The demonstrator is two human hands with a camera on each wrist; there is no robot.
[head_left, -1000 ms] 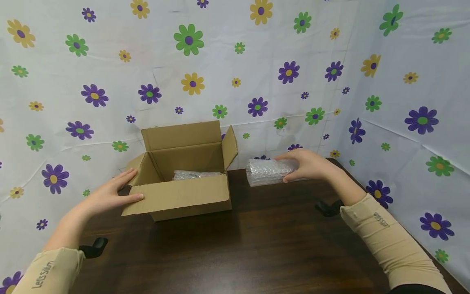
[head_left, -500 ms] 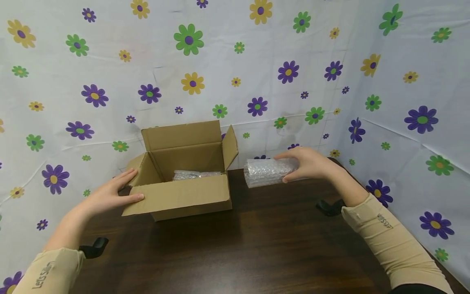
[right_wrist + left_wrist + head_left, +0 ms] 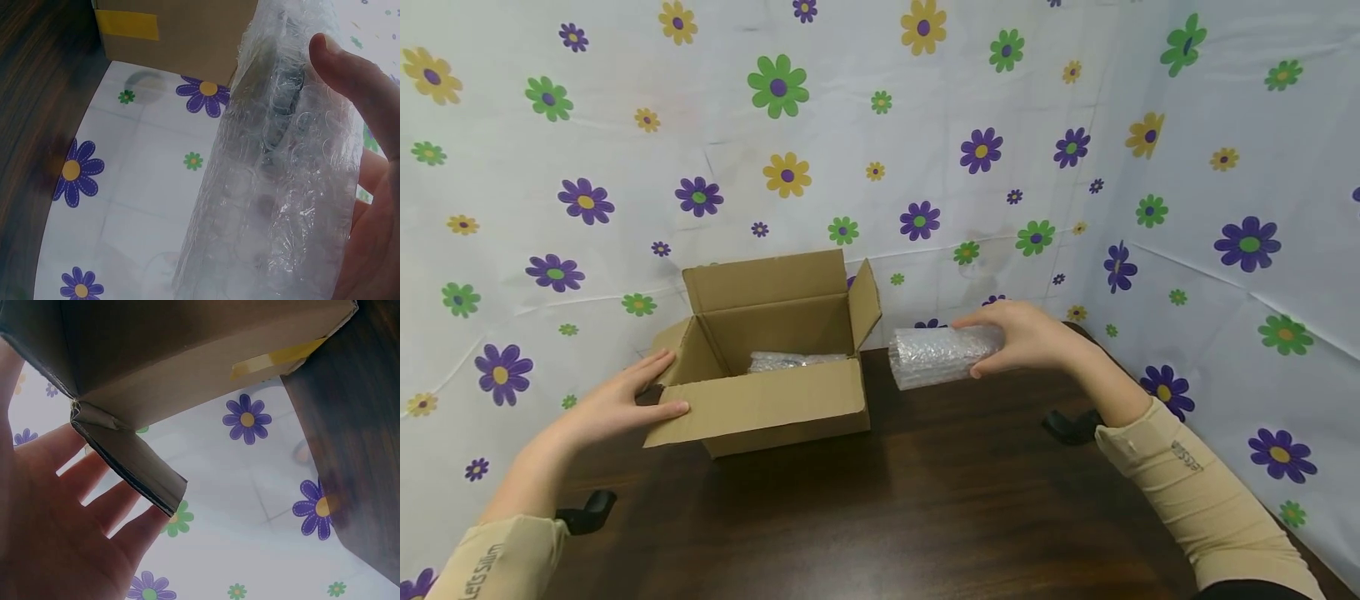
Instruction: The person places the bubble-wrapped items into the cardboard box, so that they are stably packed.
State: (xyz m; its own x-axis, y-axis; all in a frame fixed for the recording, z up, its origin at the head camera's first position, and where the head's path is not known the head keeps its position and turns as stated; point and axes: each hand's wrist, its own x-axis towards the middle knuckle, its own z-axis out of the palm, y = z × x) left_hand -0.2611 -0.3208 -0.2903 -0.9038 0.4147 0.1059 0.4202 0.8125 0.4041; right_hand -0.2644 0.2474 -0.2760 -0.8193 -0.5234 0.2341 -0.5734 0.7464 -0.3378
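Observation:
A brown cardboard box [image 3: 786, 429] stands with its flaps raised or folded outward. Bubble wrap [image 3: 775, 360] shows inside, partly hidden by the front flap. My left hand [image 3: 613, 408] rests at the box's left front corner, thumb on the front flap and straight fingers against the left flap [image 3: 137, 465]. To the right of the box, my right hand [image 3: 1018, 337] grips a bubble-wrapped roll [image 3: 928, 354] held sideways, its left end toward the box. In the right wrist view, a dark shape [image 3: 287, 94] shows through the wrap; what it is I cannot tell.
The dark wooden table [image 3: 925, 517] runs under the box and both arms. A flower-patterned white sheet [image 3: 850, 125] hangs close behind the box and along the right side. Yellow tape [image 3: 128, 24] marks the box's side.
The bubble-wrapped roll shifts slightly left toward the box in my right hand. My left hand stays at the box corner, while the head view tilts and turns a little.

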